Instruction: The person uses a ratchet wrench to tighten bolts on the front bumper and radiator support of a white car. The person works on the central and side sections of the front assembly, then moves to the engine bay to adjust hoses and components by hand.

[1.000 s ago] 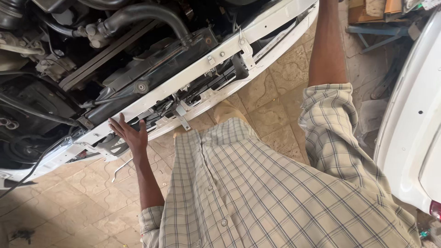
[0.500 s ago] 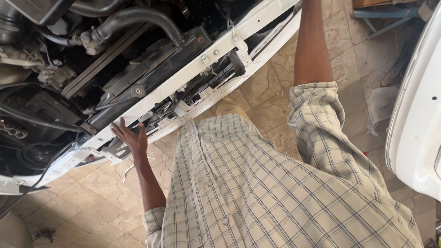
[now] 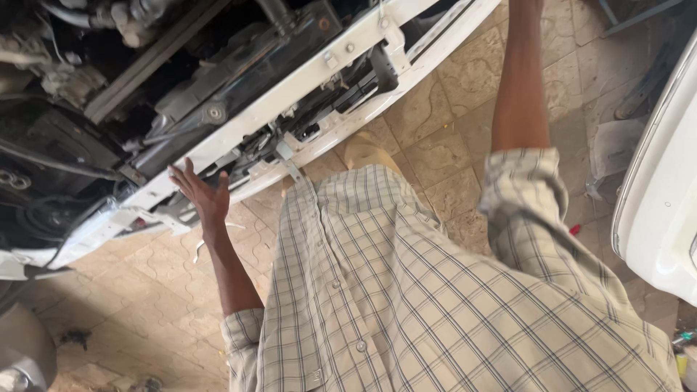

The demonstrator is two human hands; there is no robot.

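Note:
I look down my checked shirt at the open front of a white car. My left hand (image 3: 205, 196) is spread with fingers apart, its palm against the white front crossmember (image 3: 290, 101) beside a bent metal bracket (image 3: 170, 216); it holds nothing. My right arm (image 3: 519, 87) stretches up along the far end of the same white panel, and its hand lies beyond the top edge of the frame. Behind the crossmember I see the radiator (image 3: 239, 69), hoses and dark engine parts.
A beige patterned tile floor (image 3: 428, 131) lies under the car front. A second white car body (image 3: 657, 218) stands close at the right. A small metal part (image 3: 200, 247) lies on the tiles near my left wrist. A grey round object (image 3: 25, 352) sits at bottom left.
The view has shifted, so the car front sits slightly higher and further left. My left hand stays spread on the white panel; my right arm stays raised.

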